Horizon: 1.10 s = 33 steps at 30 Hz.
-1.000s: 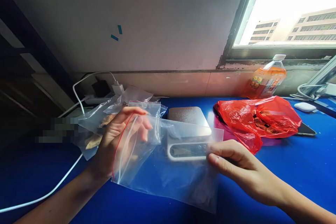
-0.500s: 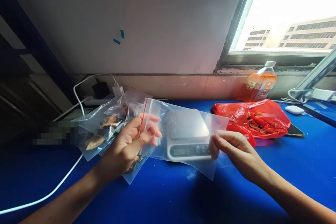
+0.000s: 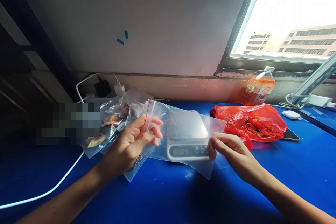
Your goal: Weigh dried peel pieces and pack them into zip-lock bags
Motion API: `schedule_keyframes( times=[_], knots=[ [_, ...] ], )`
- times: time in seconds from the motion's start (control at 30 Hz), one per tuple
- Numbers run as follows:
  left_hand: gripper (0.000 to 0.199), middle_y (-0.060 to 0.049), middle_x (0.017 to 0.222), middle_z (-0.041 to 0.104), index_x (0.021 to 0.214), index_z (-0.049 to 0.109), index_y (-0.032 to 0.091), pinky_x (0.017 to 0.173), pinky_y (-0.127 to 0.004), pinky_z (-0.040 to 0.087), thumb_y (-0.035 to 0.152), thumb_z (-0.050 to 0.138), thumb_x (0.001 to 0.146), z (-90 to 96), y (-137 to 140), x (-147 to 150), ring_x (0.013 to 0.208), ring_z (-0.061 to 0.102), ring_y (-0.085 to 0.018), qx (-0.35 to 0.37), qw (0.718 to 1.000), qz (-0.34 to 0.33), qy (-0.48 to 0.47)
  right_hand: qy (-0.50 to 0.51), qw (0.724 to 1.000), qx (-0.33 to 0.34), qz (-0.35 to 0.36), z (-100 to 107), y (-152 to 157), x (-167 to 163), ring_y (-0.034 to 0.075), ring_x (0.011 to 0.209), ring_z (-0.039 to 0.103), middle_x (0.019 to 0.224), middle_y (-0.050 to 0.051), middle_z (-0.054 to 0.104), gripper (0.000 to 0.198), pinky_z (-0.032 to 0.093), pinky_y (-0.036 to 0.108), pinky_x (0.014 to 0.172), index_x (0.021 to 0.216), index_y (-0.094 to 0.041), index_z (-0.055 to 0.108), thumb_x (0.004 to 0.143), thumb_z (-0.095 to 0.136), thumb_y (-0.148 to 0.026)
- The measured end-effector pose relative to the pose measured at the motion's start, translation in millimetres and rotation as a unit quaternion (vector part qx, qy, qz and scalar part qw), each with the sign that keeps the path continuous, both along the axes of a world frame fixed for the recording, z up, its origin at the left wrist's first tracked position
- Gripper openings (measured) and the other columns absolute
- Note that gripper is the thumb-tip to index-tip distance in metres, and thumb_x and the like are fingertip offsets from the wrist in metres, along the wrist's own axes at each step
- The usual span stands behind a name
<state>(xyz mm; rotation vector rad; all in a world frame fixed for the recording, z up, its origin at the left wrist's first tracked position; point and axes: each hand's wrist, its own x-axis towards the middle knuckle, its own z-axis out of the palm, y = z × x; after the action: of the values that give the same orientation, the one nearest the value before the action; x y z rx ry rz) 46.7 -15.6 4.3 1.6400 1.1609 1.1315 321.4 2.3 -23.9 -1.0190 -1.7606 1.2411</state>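
A clear zip-lock bag (image 3: 157, 147) with a red stripe along its zip end is stretched between my two hands. My left hand (image 3: 136, 138) pinches it near the red zip, thumb against the plastic and fingers behind. At the far end, my right hand (image 3: 231, 148) grips the other edge between thumb and fingers. Through the bag shows a white digital kitchen scale (image 3: 187, 133) standing on the blue table. I see nothing inside the bag. Left of it, partly behind my left hand, lie several clear bags (image 3: 111, 122) holding brown dried pieces.
A red plastic bag (image 3: 225, 113) with dried brown pieces lies to the right, over a phone (image 3: 292, 135). Behind it stands a bottle of orange drink (image 3: 258, 89). A white earbud case (image 3: 291, 114) sits further right. A white cable (image 3: 47, 193) crosses the left of the table.
The view has shifted slightly. Both hands keep their hold on the zip-lock bag, which stays stretched over the scale with hardly any movement.
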Motion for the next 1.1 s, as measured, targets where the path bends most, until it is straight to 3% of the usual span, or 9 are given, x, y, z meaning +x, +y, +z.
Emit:
schedule_keyframes(
  times=[0.5,1.1],
  knots=[
    [0.018,-0.002,0.077,0.065,0.097,0.066,0.024,0.067,-0.027,0.048,0.04,0.059,0.092,0.2,-3.5,1.5,0.069,0.06,-0.016,0.009,1.0,-0.014,-0.01,0.015,1.0,-0.013,0.008,0.1,0.8,0.8,0.014,0.065,0.056,0.065,0.002,0.061,0.049,0.047,0.025,0.064,0.064,-0.018,0.06,0.093,0.052,-0.057],
    [0.022,-0.002,0.078,0.066,0.097,0.066,0.023,0.071,-0.029,0.051,0.041,0.055,0.093,-1.9,-7.6,7.5,0.071,0.064,-0.017,0.021,0.998,-0.021,0.053,0.006,1.0,-0.007,0.003,0.6,-0.1,-1.9,0.014,0.066,0.057,0.066,0.002,0.061,0.046,0.049,0.025,0.064,0.068,-0.018,0.061,0.091,0.054,-0.058]
  ],
)
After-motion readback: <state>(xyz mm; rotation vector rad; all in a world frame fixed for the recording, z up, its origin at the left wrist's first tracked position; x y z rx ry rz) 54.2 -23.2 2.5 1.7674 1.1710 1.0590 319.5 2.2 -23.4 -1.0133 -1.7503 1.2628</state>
